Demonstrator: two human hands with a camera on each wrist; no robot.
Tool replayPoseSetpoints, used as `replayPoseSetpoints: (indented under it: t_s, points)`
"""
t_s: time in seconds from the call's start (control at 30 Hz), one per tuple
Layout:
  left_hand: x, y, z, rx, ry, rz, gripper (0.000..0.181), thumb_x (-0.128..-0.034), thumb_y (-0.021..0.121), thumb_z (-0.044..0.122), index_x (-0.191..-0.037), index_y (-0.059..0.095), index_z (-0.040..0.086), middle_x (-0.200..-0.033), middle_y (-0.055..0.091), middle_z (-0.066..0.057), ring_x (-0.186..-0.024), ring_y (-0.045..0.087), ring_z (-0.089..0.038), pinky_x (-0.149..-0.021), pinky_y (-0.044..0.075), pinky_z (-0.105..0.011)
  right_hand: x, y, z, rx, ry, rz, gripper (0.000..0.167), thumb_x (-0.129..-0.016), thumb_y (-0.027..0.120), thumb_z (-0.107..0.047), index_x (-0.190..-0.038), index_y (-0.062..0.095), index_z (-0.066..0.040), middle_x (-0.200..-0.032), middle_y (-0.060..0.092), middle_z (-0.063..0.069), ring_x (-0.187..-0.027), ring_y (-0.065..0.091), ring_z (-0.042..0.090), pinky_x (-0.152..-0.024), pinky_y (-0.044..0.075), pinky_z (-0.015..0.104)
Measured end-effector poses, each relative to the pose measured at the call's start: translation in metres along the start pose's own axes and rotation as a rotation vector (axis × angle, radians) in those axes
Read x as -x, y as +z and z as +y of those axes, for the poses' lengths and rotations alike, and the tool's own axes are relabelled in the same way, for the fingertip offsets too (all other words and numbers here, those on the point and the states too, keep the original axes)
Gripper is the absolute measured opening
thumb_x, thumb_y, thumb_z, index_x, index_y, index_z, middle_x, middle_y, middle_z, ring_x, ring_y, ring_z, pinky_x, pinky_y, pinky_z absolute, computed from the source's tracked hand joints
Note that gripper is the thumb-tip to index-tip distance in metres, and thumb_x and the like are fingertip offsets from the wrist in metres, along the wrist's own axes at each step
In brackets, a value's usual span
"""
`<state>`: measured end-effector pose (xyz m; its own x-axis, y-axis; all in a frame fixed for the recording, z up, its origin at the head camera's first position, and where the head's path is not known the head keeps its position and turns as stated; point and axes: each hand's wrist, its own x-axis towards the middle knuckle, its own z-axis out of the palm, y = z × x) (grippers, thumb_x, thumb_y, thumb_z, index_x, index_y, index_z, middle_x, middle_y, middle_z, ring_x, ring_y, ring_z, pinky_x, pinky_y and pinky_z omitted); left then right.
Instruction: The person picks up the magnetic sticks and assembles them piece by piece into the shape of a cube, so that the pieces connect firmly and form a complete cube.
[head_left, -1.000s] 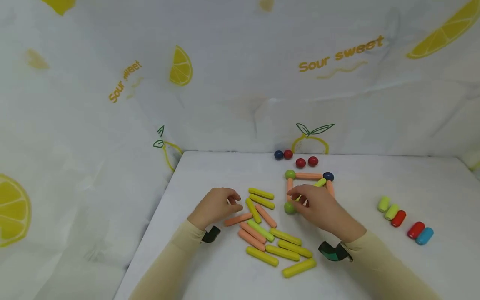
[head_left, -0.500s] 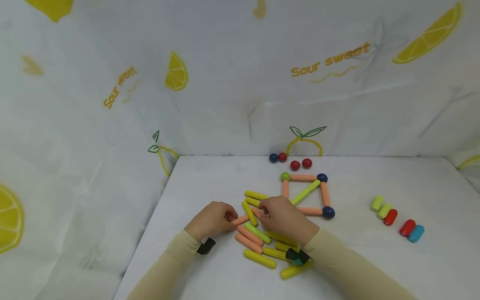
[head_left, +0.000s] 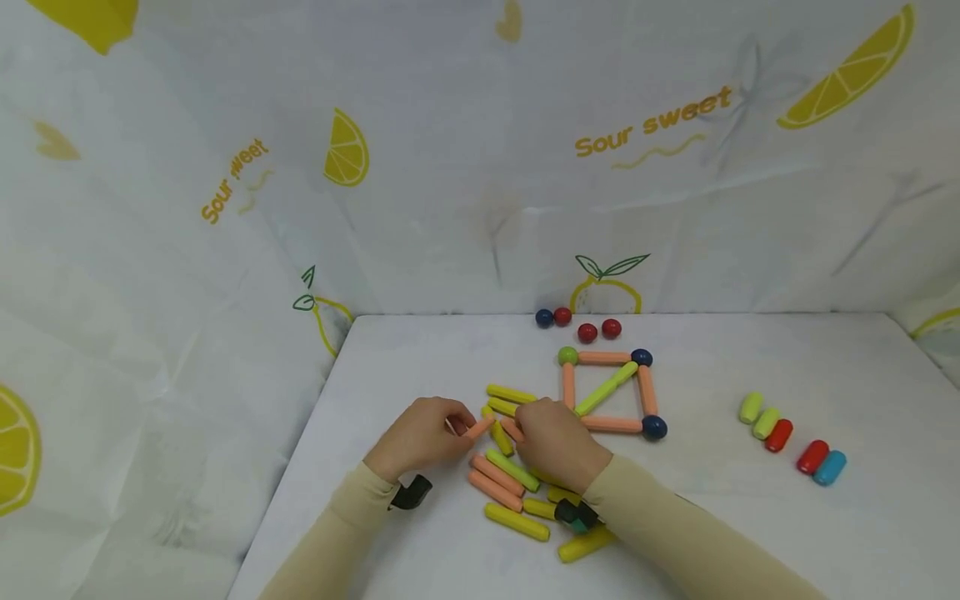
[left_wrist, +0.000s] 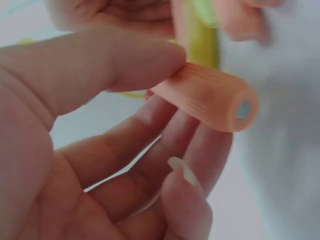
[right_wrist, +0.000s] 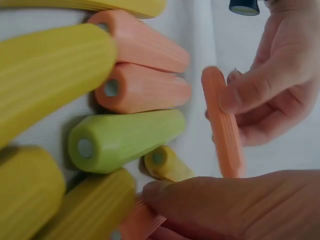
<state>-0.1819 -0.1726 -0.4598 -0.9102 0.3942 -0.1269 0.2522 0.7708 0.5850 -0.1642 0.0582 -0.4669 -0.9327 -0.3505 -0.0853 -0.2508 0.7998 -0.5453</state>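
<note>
My left hand (head_left: 420, 439) pinches a peach magnetic rod (left_wrist: 215, 97) between thumb and fingers, lifted off the table; a metal disc shows in its end. My right hand (head_left: 561, 446) pinches a second peach rod (right_wrist: 140, 220), mostly covered by the fingers in the right wrist view. Around the hands lie loose rods: a yellow rod (head_left: 517, 522), a lime rod (right_wrist: 130, 140) and two peach rods (right_wrist: 145, 90) side by side. Beyond the right hand is a square of peach rods (head_left: 611, 425), with a lime diagonal (head_left: 606, 389). The hand hides its near left corner.
At the square's corners show a green ball (head_left: 567, 356) and two dark blue balls (head_left: 654, 427). Several loose balls, among them a red ball (head_left: 587, 332), sit near the back edge. Short lime, red and blue pieces, such as the blue piece (head_left: 830, 468), lie at the right.
My right hand has left the square, moved left to the loose rods and taken hold of a peach rod. My left hand has gripped another peach rod and raised it.
</note>
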Motion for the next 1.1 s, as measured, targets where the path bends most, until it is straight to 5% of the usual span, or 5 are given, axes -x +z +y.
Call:
replayPoseSetpoints:
  t_s: [0.17,0.33,0.6,0.9,1.1]
  points:
    - [-0.012,-0.007,0.017,0.089,0.007,0.045,0.024,-0.1022,0.071,0.051,-0.098,0.078,0.027,-0.091,0.074,0.013,-0.081,0.068,-0.01,-0.068,0.057,-0.031,0.001,-0.014,0.004,0.003,0.034,-0.006,0.03,-0.105,0.072,-0.028,-0.08,0.074,-0.012,-0.069,0.064,-0.002,-0.059,0.057,0.015,-0.057,0.045,0.027]
    - [-0.034,-0.011,0.038,0.152,0.016,0.087,0.035,-0.1006,0.066,0.064,-0.101,0.076,0.03,-0.097,0.074,0.013,-0.089,0.07,-0.01,-0.077,0.059,-0.034,0.006,-0.048,0.028,-0.016,0.068,0.031,0.015,-0.098,0.08,-0.021,-0.109,0.081,-0.011,-0.096,0.078,0.0,-0.078,0.063,0.013,-0.072,0.056,0.031]
    - [-0.081,-0.001,0.064,0.228,0.07,0.067,0.021,-0.1016,0.075,0.036,-0.117,0.074,0.022,-0.107,0.075,0.006,-0.097,0.07,-0.01,-0.09,0.06,-0.034,0.017,-0.096,0.087,-0.15,0.112,0.179,0.032,-0.103,0.074,-0.029,-0.128,0.073,-0.01,-0.111,0.077,0.005,-0.102,0.069,0.023,-0.087,0.059,0.04]
    - [-0.133,0.023,0.083,0.243,0.147,0.121,0.025,-0.1037,0.075,0.027,-0.125,0.07,0.017,-0.117,0.077,0.002,-0.11,0.075,-0.014,-0.099,0.06,-0.034,0.018,-0.111,0.146,-0.264,0.131,0.373,0.034,-0.106,0.071,-0.027,-0.135,0.065,-0.009,-0.13,0.075,0.017,-0.121,0.071,0.041,-0.101,0.056,0.06]
    - [-0.153,0.035,0.082,0.228,0.146,0.137,0.03,-0.1054,0.073,0.029,-0.132,0.067,0.017,-0.122,0.078,0.001,-0.118,0.075,-0.016,-0.109,0.057,-0.035,0.014,-0.11,0.159,-0.342,0.187,0.395,0.035,-0.109,0.067,-0.03,-0.137,0.063,-0.011,-0.133,0.074,0.018,-0.129,0.067,0.042,-0.11,0.048,0.068]
